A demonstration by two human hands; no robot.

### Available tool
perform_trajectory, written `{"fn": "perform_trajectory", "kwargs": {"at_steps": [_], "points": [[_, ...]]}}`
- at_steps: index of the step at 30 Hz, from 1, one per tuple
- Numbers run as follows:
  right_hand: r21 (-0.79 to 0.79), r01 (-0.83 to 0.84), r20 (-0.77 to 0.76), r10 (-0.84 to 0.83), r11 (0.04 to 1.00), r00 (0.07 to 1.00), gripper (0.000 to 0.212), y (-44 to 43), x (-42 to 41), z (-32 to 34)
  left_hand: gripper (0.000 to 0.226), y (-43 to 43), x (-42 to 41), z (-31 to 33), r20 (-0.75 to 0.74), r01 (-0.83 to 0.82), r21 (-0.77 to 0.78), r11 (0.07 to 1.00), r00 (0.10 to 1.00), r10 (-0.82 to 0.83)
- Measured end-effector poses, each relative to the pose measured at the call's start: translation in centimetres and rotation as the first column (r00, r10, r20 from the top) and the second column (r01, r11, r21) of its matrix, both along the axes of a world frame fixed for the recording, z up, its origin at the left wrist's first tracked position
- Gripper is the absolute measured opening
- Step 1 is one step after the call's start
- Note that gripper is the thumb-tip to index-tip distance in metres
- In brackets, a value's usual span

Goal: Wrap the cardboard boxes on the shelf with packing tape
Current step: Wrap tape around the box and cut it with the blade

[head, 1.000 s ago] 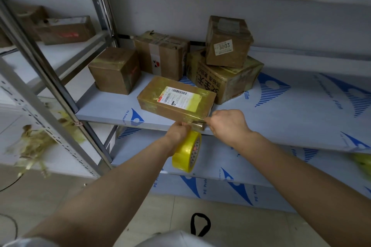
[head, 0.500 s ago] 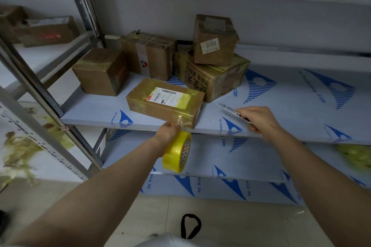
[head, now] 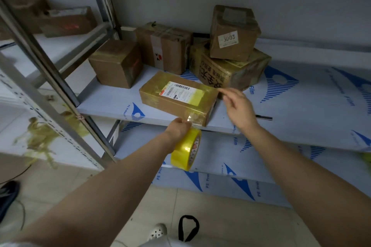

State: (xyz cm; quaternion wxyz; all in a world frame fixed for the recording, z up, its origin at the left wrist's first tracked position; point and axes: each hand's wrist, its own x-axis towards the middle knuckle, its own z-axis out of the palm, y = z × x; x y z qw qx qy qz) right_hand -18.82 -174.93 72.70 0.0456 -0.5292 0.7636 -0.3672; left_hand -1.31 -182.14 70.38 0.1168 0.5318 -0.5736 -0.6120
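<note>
A flat cardboard box (head: 160, 97) with a white shipping label, covered in yellowish tape, lies at the front of the shelf (head: 301, 106). My left hand (head: 177, 128) is at the box's near corner. It holds the yellow tape roll (head: 186, 149), which hangs below the shelf edge, and a short clear strip runs from the roll up onto the corner. My right hand (head: 240, 106) reaches over the shelf with its fingers loosely extended, the fingertips at the box's far right corner. A utility knife (head: 264, 117) lies on the shelf just right of that hand.
Behind the flat box stand a cube box (head: 117, 62), a box with a white strip (head: 164, 50), and a printed box (head: 226, 70) with a small "3003" box (head: 234, 32) on top. A metal upright (head: 54, 86) rises at left. Tape scraps (head: 40, 138) lie on the lower left.
My right hand has laid the knife down on the shelf and moved left to the flat box's far right corner. My left hand has stayed at the near corner with the roll.
</note>
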Motion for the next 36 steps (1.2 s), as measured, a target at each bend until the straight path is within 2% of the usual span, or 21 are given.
{"fn": "perform_trajectory", "kwargs": {"at_steps": [2, 3, 5, 7, 11, 14, 18, 22, 28, 31, 36], "points": [[0.165, -0.221, -0.052, 0.232, 0.961, 0.971, 0.044, -2.3, 2.7, 0.5, 0.012, 0.1, -0.1, 0.0, 0.0, -0.007, -0.01, 1.0, 1.0, 0.007], [0.299, -0.262, -0.104, 0.305, 0.917, 0.947, 0.049, -3.2, 3.5, 0.4, 0.011, 0.1, -0.1, -0.1, -0.001, -0.01, -0.017, 1.0, 1.0, 0.01], [0.502, -0.249, -0.204, 0.394, 0.828, 0.896, 0.055, -4.2, 4.0, -0.5, 0.012, 0.0, -0.1, -0.4, 0.006, -0.006, -0.052, 0.999, 1.0, 0.006], [0.562, -0.211, -0.272, 0.42, 0.8, 0.866, 0.056, -4.3, 3.8, -1.3, 0.01, 0.0, -0.1, -0.4, 0.017, 0.008, -0.098, 0.995, 1.0, -0.006], [0.541, -0.222, -0.305, 0.434, 0.811, 0.848, 0.057, -4.2, 3.6, -1.8, 0.026, 0.4, 1.3, -1.7, 0.187, 0.129, -0.166, 0.978, 0.977, -0.098], [0.515, -0.203, -0.332, 0.412, 0.833, 0.849, 0.06, -4.4, 3.7, -2.2, 0.029, 0.6, 2.9, -3.1, 0.275, 0.109, -0.13, 0.985, 0.959, -0.07], [0.463, -0.156, -0.375, 0.352, 0.872, 0.857, 0.062, -4.5, 4.4, -2.9, 0.019, -0.2, 2.8, -2.5, 0.181, -0.003, -0.092, 0.996, 0.983, 0.019], [0.49, -0.192, -0.323, 0.382, 0.85, 0.866, 0.071, -4.4, 4.1, -2.7, 0.017, -0.9, 2.2, -1.4, 0.148, 0.011, -0.098, 0.995, 0.989, 0.003], [0.481, -0.219, -0.33, 0.407, 0.849, 0.851, 0.079, -4.2, 3.9, -2.8, 0.013, -0.6, 2.0, -1.3, 0.15, 0.027, -0.09, 0.996, 0.989, -0.013], [0.461, -0.194, -0.367, 0.385, 0.866, 0.847, 0.076, -4.1, 3.8, -2.9, 0.013, -0.5, 2.1, -1.2, 0.139, 0.028, -0.079, 0.996, 0.99, -0.017], [0.331, -0.164, -0.364, 0.287, 0.929, 0.886, 0.061, -4.6, 4.8, -3.6, 0.01, -0.8, 2.3, -0.7, 0.128, 0.015, -0.078, 0.997, 0.992, -0.005]]}}
